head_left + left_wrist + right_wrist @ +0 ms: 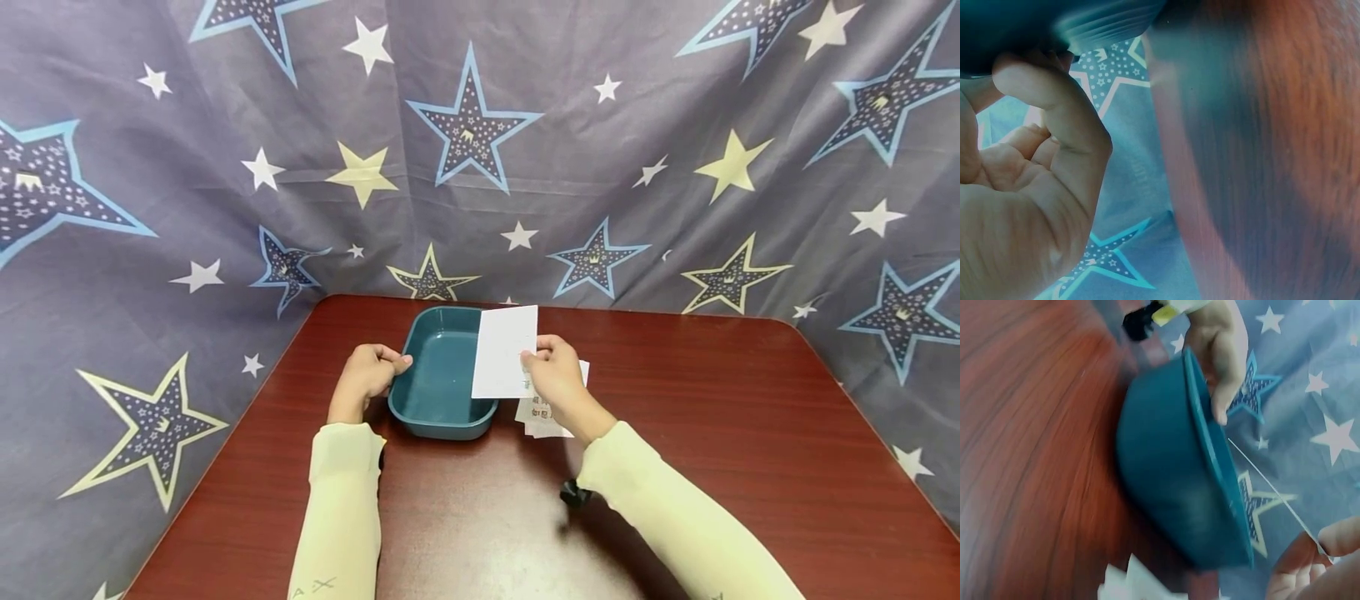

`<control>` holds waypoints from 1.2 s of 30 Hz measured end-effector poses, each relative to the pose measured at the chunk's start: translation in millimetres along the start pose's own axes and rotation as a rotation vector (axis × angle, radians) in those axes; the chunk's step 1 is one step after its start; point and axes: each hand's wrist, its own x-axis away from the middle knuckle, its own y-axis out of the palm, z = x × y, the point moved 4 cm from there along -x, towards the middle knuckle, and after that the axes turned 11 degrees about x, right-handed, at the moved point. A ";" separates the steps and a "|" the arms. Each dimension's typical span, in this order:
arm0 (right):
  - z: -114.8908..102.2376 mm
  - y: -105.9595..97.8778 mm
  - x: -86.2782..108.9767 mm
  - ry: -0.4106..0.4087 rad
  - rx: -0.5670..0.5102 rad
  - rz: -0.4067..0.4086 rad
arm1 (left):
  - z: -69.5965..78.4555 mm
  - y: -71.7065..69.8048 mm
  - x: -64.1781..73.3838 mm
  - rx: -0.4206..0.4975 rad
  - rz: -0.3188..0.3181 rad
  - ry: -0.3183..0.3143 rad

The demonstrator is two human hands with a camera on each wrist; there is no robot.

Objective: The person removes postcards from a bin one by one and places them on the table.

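A deep teal plastic tray (442, 431) with rounded corners stands on the table. My left hand (367, 375) pinches its left rim; in the left wrist view, curled fingers (1054, 94) meet the dark side of the tray. Between thumb and fingers, my right hand (558, 375) holds a white card (504, 354) by its right edge. The card is raised over the tray's right side and covers part of its rim. In the right wrist view this card (1279, 497) appears edge-on. Below my right hand lie several loose paper cards (538, 415) with printed brown characters, partly hidden.
The reddish-brown wooden table (712, 400) extends to both sides and toward me. Behind it hangs a grey curtain (600, 183) patterned with stars. A small black object (574, 493) shows at my right cuff.
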 end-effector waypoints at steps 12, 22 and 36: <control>45.9 -44.7 -15.4 0.116 0.008 0.067 | -0.3 -0.4 1.6 0.001 -0.005 -0.016; 69.3 -57.5 -21.3 0.181 0.082 0.015 | 0.8 -1.4 2.0 0.002 -0.008 -0.008; 91.4 -61.5 -20.9 0.192 0.265 -0.053 | 1.4 -1.0 2.5 0.015 -0.013 0.000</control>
